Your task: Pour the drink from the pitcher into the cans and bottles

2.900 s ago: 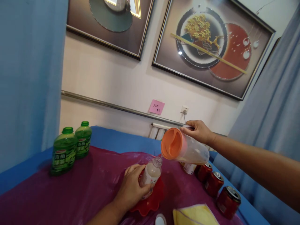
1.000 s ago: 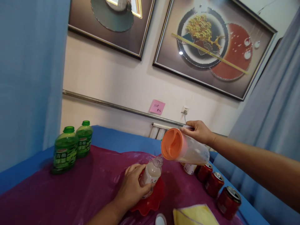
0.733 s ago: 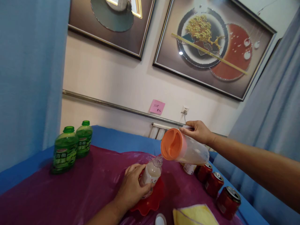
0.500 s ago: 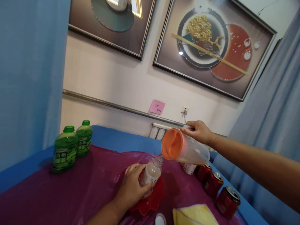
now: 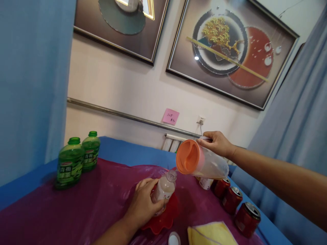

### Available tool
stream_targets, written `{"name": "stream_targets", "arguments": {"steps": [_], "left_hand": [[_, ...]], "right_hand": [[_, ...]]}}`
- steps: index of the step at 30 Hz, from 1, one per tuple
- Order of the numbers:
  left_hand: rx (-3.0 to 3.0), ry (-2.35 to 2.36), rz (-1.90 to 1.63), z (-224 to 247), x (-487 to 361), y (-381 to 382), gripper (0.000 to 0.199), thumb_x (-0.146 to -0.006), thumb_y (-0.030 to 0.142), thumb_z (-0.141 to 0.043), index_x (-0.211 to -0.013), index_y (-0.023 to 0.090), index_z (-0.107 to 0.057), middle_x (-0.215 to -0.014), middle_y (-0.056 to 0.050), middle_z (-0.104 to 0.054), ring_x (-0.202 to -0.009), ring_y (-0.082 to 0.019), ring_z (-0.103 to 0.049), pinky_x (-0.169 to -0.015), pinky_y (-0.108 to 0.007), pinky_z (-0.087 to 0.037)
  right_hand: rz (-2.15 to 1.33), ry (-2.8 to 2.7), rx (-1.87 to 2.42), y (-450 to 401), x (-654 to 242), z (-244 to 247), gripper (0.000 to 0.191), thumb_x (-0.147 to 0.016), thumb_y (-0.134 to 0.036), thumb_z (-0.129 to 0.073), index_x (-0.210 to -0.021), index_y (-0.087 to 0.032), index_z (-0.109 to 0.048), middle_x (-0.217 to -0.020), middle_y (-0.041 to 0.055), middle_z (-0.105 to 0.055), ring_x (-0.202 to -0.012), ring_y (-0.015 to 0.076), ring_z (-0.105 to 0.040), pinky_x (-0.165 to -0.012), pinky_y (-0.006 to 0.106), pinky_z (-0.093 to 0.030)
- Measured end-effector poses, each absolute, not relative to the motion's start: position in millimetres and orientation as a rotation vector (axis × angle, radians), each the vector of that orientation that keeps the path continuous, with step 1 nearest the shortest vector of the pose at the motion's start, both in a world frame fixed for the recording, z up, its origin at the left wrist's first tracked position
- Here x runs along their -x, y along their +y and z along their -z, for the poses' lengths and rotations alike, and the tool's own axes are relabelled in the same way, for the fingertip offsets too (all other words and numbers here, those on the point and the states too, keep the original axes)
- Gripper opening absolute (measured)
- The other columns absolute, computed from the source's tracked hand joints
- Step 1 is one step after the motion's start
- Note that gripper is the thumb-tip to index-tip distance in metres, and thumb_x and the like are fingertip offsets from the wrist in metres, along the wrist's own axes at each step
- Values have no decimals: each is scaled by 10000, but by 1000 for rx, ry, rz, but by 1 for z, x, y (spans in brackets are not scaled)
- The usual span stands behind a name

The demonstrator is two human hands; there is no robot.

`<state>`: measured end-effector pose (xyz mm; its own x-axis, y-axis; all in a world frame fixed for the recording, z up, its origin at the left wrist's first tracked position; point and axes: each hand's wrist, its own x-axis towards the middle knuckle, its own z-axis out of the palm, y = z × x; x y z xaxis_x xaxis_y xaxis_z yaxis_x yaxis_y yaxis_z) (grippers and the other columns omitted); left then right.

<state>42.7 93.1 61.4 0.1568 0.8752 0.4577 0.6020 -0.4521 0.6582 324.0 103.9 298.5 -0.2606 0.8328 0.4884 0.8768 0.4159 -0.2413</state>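
Observation:
My left hand (image 5: 144, 202) is wrapped round a small clear bottle (image 5: 165, 189) with a printed label and an uncapped mouth. The bottle leans slightly over a red scalloped dish (image 5: 163, 221), partly hidden by my hand. Up to the right, my right hand (image 5: 217, 143) grips the handle of a clear plastic pitcher (image 5: 213, 165) with an orange lid (image 5: 188, 157). Tipped almost on its side, the pitcher has its lid end close to the bottle's mouth, and some liquid lies along its lower side. A white cap (image 5: 174, 239) lies near the dish.
Two green bottles (image 5: 70, 165) stand at the left. Several red cans (image 5: 247, 219) line the right edge, with a white labelled container (image 5: 205, 183) behind them. A folded yellow cloth (image 5: 212, 234) lies in front on the purple covering (image 5: 102, 197). Blue curtains hang on both sides.
The liquid in the small bottle looks slightly higher. Both hands, the bottle and the tilted pitcher keep nearly the same positions; the view has shifted very slightly.

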Motion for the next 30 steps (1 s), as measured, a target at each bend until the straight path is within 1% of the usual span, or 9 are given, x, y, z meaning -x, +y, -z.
{"name": "stream_targets", "arguments": {"steps": [5, 11, 16, 30], "left_hand": [[-2121, 1413, -1199, -62, -42, 92, 626, -634, 358, -833, -1236, 240, -712, -1259, -121, -691, -1211, -339, -613, -1080, -505, -464], [-2113, 1413, -1211, -62, -43, 93, 625, -625, 349, -834, -1226, 220, -721, -1241, -129, -693, -1202, -344, -615, -1077, -504, -466], [-2118, 1404, -1218, -63, -43, 93, 601, -635, 357, -833, -1217, 251, -725, -1238, -114, -694, -1199, -336, -613, -1068, -489, -472], [-2115, 1417, -1198, -63, -43, 93, 615, -633, 342, -831, -1227, 224, -722, -1252, -129, -694, -1213, -345, -617, -1084, -506, -464]], "right_hand": [[113, -2126, 1430, 104, -323, -299, 573, -812, -717, -562, -575, -241, -350, -548, -48, -319, -542, 110, -307, -494, 267, -239], [119, -2133, 1422, 104, -324, -298, 581, -815, -709, -572, -573, -240, -329, -545, -49, -307, -539, 108, -302, -488, 262, -227], [108, -2131, 1424, 106, -326, -297, 562, -825, -689, -574, -580, -237, -347, -552, -50, -319, -548, 111, -308, -499, 265, -236], [82, -2122, 1435, 105, -326, -298, 547, -820, -679, -586, -584, -237, -367, -551, -49, -328, -546, 111, -310, -490, 263, -238]]}}
